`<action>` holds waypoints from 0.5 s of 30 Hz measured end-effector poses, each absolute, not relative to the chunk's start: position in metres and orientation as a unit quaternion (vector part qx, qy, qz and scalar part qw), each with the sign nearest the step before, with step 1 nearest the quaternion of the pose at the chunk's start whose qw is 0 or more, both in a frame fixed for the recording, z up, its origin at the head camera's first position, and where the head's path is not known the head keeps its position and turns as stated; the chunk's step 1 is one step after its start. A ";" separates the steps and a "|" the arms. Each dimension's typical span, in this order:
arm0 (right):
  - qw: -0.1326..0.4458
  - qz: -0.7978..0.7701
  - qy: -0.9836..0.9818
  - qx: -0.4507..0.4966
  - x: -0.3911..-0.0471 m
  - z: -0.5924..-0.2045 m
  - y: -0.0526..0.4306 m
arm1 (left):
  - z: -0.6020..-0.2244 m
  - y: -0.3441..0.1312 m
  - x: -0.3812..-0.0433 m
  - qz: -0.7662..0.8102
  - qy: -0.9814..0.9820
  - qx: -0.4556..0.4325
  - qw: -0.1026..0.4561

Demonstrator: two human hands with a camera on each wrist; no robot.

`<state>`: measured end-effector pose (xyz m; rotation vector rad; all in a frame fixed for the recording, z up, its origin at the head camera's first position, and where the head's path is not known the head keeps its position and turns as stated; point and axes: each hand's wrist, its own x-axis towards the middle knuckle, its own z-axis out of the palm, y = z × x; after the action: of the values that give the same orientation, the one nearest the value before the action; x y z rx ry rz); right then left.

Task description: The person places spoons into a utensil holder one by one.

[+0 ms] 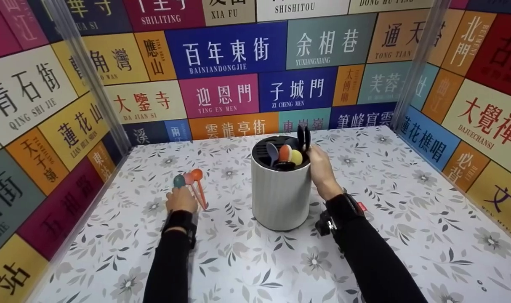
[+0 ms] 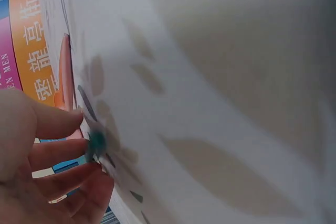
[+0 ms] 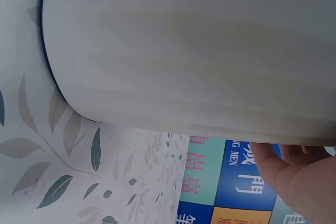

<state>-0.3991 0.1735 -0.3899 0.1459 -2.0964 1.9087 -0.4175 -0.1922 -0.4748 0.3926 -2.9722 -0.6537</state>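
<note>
My left hand (image 1: 182,200) pinches a small teal spoon (image 1: 179,181) low over the table; its handle is hidden by the fingers. In the left wrist view the teal end (image 2: 96,142) is blurred at the fingertips. A pink spoon (image 1: 189,178) and an orange spoon (image 1: 197,174) lie side by side just to its right. My right hand (image 1: 323,172) rests against the upper right side of a white ribbed utensil holder (image 1: 280,198), fingers touching its wall; the thumb is hidden. In the holder stand a grey spoon (image 1: 272,152), orange and yellow spoon heads (image 1: 296,157) and black handles (image 1: 304,138).
The table (image 1: 230,261) has a white cloth with grey leaves and flowers. Walls of colourful sign panels (image 1: 230,50) close it in at the back and both sides. A small red tag (image 1: 361,206) shows beside the right wrist.
</note>
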 end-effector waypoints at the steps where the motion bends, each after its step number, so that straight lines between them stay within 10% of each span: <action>1: 0.150 0.664 -0.731 0.050 -0.399 -0.390 0.174 | -0.474 -0.192 -0.418 -0.219 -0.966 0.129 0.039; 15: 0.148 0.665 -0.730 0.055 -0.397 -0.389 0.174 | -0.468 -0.189 -0.415 -0.272 -0.948 0.165 0.018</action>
<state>-0.3975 0.1737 -0.3890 0.1586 -2.0989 1.9139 -0.4146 -0.1892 -0.4681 0.5127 -2.9448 -0.8437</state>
